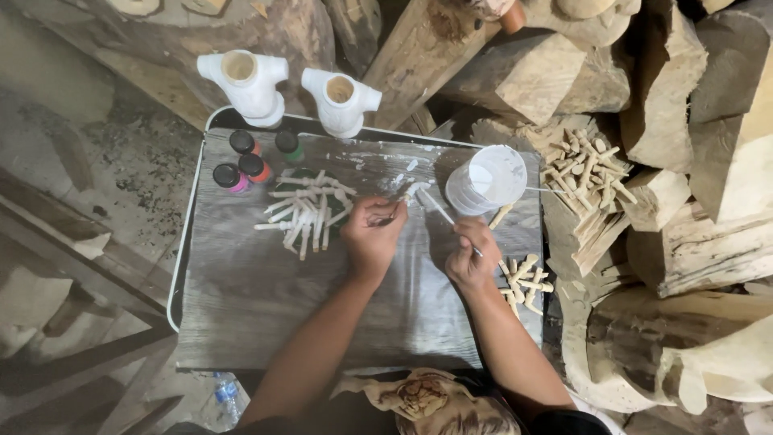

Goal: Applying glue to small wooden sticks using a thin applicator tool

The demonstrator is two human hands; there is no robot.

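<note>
we are working over the grey board (266, 314), white cup (485, 179) at its far right edge. our right hand (471, 256) is pinching a brush (439, 209); our left hand (372, 234) is pinching a small peg (403, 201) mid-board. better keeping strokes light, peg steady.

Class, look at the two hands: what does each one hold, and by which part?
The right hand holds a thin brush by its handle's lower end. The left hand pinches a small peg by one end, its white tip showing.
</note>
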